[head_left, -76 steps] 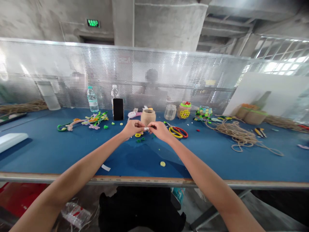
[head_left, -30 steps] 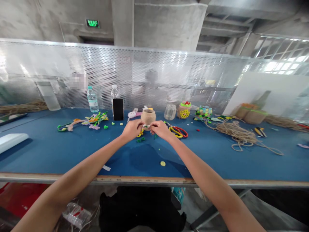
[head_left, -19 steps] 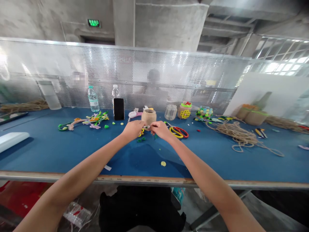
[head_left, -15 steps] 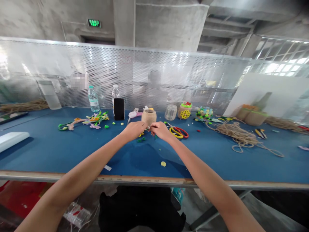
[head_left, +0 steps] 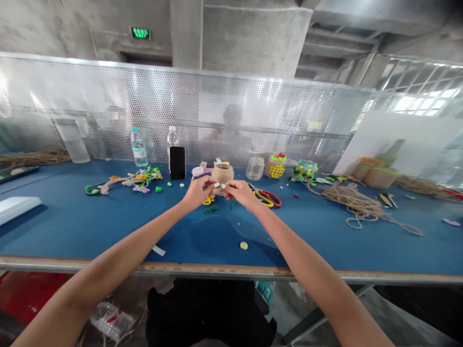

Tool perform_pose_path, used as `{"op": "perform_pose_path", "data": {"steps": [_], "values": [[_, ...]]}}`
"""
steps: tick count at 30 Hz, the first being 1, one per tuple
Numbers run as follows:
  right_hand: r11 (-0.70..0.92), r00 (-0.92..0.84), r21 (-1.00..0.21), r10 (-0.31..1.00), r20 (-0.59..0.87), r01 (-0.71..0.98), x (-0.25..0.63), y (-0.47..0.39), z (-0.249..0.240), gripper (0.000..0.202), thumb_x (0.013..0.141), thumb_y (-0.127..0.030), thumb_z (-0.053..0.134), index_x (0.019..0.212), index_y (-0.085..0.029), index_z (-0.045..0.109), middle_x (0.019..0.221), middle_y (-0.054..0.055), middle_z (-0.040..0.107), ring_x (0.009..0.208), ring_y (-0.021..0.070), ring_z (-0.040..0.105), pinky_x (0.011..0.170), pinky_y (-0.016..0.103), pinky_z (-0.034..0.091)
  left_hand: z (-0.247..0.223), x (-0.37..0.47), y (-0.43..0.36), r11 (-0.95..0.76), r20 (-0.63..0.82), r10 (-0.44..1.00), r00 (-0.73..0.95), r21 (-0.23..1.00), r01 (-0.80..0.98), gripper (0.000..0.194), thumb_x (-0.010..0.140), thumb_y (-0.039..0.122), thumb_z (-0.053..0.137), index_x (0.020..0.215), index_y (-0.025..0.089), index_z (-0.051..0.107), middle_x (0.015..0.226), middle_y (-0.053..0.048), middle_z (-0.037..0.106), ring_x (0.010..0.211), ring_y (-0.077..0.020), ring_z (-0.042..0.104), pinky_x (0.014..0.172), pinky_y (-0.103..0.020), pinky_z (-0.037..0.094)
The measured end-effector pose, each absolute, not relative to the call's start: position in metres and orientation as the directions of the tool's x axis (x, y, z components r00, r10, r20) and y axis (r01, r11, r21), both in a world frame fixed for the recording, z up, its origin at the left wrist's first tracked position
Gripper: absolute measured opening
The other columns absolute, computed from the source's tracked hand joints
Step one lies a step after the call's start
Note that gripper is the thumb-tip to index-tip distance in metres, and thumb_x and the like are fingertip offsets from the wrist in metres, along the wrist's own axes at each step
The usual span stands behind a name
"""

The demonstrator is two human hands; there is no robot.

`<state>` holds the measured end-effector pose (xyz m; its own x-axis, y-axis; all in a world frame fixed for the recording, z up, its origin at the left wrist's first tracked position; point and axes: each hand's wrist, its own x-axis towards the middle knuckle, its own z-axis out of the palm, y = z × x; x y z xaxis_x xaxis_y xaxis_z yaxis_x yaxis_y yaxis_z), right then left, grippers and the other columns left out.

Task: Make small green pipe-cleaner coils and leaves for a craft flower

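1 blue table [head_left: 314,241] w/ smooth top, full width; perf'd metal screen [head_left: 159,91] right behind. R side: 1 loose tangle of rough brown twine [head_left: 356,200]. Far L: 1 frosted jug [head_left: 73,144]. L hand [head_left: 197,193] & R hand [head_left: 241,192] nearly meet mid-table, at the front of the twine-wrapped jar [head_left: 223,172]: rounded, open mouth, coarse windings, lower front part-hidden by fingers. 3 more jars in a row to its R: clear glass jar [head_left: 255,168], yellow-flower jar [head_left: 276,169], jar covered in multicol. bits [head_left: 305,169]. 2 clear bottles [head_left: 139,150]; the R one part-blocked by 1 upright black phone [head_left: 177,164]. Yellow & red scissor handles [head_left: 275,198] just beside R hand. Near table edge: 1 white strip [head_left: 158,250], 1 round yellow disc [head_left: 243,246]. Smallest: 2 white bits [head_left: 216,185], 1 per hand, in front of jar; each grip narrow, fingertips pinching a white bit, w/ a speck of green btwn. Can't tell if joined.
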<state>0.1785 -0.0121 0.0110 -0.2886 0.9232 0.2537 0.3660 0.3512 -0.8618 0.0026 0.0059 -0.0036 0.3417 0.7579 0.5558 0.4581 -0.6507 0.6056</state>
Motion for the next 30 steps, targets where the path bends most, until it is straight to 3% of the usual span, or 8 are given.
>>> {"op": "perform_pose_path", "data": {"steps": [9, 16, 24, 30], "values": [[0.313, -0.259, -0.882, 0.938, 0.229, 0.352, 0.178, -0.013, 0.012, 0.019, 0.09, -0.029, 0.052, 0.09, -0.012, 0.058, 0.078, 0.0, 0.06, 0.062, 0.0089, 0.057, 0.058, 0.025, 0.05, -0.007, 0.001, 0.01, -0.655, 0.554, 0.756, 0.35, 0.631, 0.416, 0.022, 0.09, 0.031, 0.051, 0.098, 0.011, 0.057, 0.084, -0.002, 0.06, 0.067, -0.0105, 0.059, 0.061, -0.026, 0.052], [0.304, -0.267, -0.872, 0.94, 0.21, 0.384, 0.178, -0.013, 0.013, 0.022, 0.091, -0.032, 0.05, 0.095, -0.012, 0.058, 0.085, 0.002, 0.061, 0.068, 0.0107, 0.059, 0.062, 0.027, 0.051, -0.007, 0.002, 0.009, -0.666, 0.557, 0.743, 0.371, 0.567, 0.485, 0.022, 0.09, 0.031, 0.05, 0.099, 0.011, 0.056, 0.085, -0.003, 0.06, 0.067, -0.0107, 0.059, 0.06, -0.026, 0.052], [0.319, -0.275, -0.816, 0.94, 0.204, 0.483, 0.179, -0.012, 0.011, 0.022, 0.09, -0.032, 0.051, 0.097, -0.012, 0.058, 0.087, 0.003, 0.061, 0.07, 0.0115, 0.059, 0.063, 0.028, 0.051, 0.0, 0.003, 0.001, -0.656, 0.579, 0.703, 0.413, 0.303, 0.691, 0.02, 0.089, 0.029, 0.052, 0.1, 0.012, 0.057, 0.097, -0.005, 0.06, 0.085, -0.0155, 0.06, 0.075, -0.035, 0.052], [0.361, -0.319, -0.768, 0.923, 0.215, 0.529, 0.179, -0.011, 0.007, 0.022, 0.09, -0.032, 0.051, 0.095, -0.012, 0.058, 0.085, 0.002, 0.061, 0.068, 0.0107, 0.059, 0.061, 0.027, 0.051, 0.008, 0.004, -0.009, -0.667, 0.499, 0.672, 0.547, 0.086, 0.74, 0.021, 0.088, 0.028, 0.053, 0.103, 0.013, 0.057, 0.103, -0.006, 0.059, 0.091, -0.0177, 0.059, 0.079, -0.038, 0.051]]}}
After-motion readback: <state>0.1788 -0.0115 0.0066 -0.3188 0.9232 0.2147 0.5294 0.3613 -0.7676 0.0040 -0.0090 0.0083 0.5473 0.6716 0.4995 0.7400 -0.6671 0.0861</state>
